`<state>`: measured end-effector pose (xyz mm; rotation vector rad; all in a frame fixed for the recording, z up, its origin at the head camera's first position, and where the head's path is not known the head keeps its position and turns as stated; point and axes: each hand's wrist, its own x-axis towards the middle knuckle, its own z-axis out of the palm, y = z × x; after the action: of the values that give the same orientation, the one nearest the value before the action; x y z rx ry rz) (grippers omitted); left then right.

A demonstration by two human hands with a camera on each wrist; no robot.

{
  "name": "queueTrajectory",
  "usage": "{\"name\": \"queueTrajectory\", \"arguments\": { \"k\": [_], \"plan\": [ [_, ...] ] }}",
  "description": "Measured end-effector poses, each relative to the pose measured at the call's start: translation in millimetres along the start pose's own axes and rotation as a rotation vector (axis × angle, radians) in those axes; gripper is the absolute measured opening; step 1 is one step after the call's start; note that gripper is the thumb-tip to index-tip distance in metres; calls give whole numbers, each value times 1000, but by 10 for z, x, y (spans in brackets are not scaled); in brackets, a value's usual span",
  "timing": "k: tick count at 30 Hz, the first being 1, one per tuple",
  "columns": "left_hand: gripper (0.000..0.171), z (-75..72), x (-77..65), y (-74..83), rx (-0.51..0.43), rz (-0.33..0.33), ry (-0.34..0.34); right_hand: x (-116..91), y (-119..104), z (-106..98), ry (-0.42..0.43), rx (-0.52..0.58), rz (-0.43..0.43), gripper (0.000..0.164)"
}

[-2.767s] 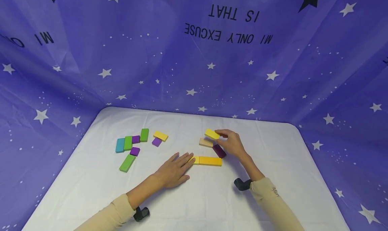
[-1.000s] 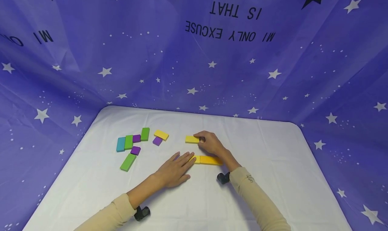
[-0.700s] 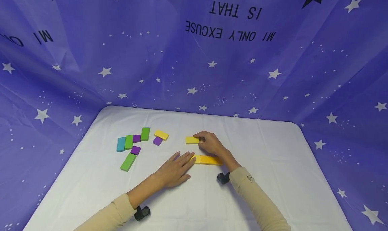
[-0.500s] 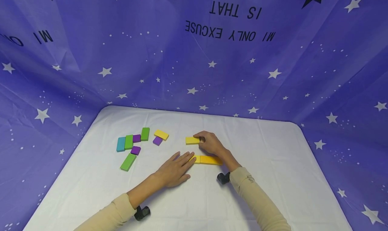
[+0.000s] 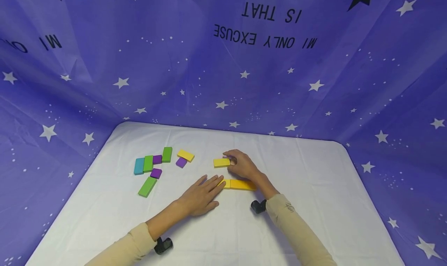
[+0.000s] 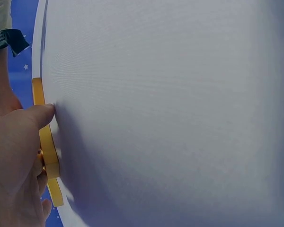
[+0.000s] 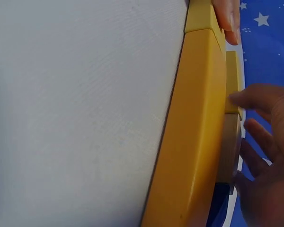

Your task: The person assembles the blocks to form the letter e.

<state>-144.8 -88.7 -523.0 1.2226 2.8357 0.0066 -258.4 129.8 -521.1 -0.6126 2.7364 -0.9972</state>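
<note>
My left hand [image 5: 200,198] lies with straight fingers over the left part of a yellow block [image 5: 227,184], which butts against a longer orange-yellow block [image 5: 243,185]. Behind this row, another yellow block [image 5: 221,163] lies on the table. Around its right end is my right hand [image 5: 242,165], fingers parted, with a fingertip a little beyond its far edge in the head view. The right wrist view has the thumb at this block's near side and the other fingers spread. End to end with it is a tan block [image 7: 228,149], then a dark block [image 7: 219,201]; my right hand hides both in the head view.
On the left of the white table [image 5: 104,219] are a blue block [image 5: 139,166], several green blocks [image 5: 167,154], purple blocks [image 5: 156,173] and a yellow block [image 5: 186,155]. A purple star-printed cloth [image 5: 195,64] hangs around the table.
My right hand has brought the yellow block left and down beside the tan block. Just now its fingers have loosened and parted from the block's far edge. My left hand stays in place.
</note>
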Motion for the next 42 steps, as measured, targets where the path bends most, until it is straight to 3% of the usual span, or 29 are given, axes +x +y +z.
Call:
{"name": "queueTrajectory", "arguments": {
  "k": [8,20,32,42],
  "plan": [
    [66,-3,5,13,-23,-3,-5,-192,61,-137,137,2,-80,45],
    [66,-1,-4,26,-4,3,15,-602,247,-312,238,-321,-141,50],
    [66,-9,-5,22,-13,4,10,-937,458,-321,175,-569,-113,56],
    [67,-16,7,15,-21,6,9,-1081,488,-251,100,-551,-95,56]
  ]
}}
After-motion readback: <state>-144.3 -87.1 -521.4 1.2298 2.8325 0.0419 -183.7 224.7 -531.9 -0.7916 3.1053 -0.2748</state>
